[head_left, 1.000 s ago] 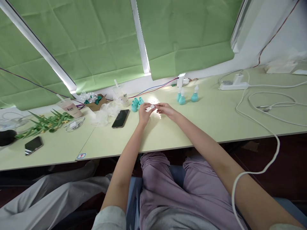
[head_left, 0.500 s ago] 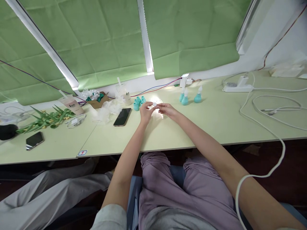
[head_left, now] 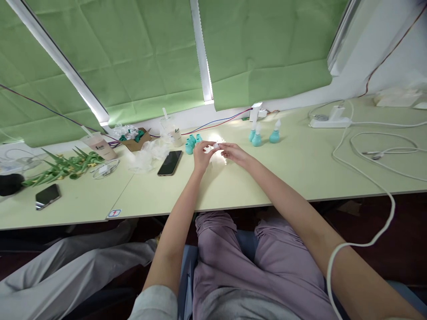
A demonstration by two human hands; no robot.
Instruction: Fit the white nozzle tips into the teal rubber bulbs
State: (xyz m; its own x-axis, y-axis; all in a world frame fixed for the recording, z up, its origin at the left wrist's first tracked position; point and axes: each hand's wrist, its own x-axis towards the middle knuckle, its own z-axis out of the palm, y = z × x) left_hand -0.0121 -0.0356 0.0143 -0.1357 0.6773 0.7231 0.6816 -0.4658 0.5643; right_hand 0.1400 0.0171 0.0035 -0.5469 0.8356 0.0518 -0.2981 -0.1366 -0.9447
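Between the fingertips of both hands is a small white piece (head_left: 216, 146), whose exact kind I cannot make out. My left hand (head_left: 202, 156) pinches it from the left, and my right hand (head_left: 235, 154) has its fingers closed at its right side. Just behind my left hand, several small turquoise bulb-shaped pieces (head_left: 189, 148) with open tops stand in a cluster, partly hidden by that hand. Further right, three turquoise bulbs (head_left: 274, 136) stand upright with white pointed tops. A bright patch of light falls on the table around my fingers.
A phone (head_left: 170, 163) lies left of my hands on the pale table (head_left: 160, 195), near a crumpled clear bag (head_left: 147, 156), a small cardboard box (head_left: 136, 141) and drink cups (head_left: 102, 146). On the right are a white power strip (head_left: 330, 122) and a cable crossing my right arm.
The white piece has shifted and turned slightly between my fingertips. Both hands remain in nearly the same place, and the things on the table have not moved.
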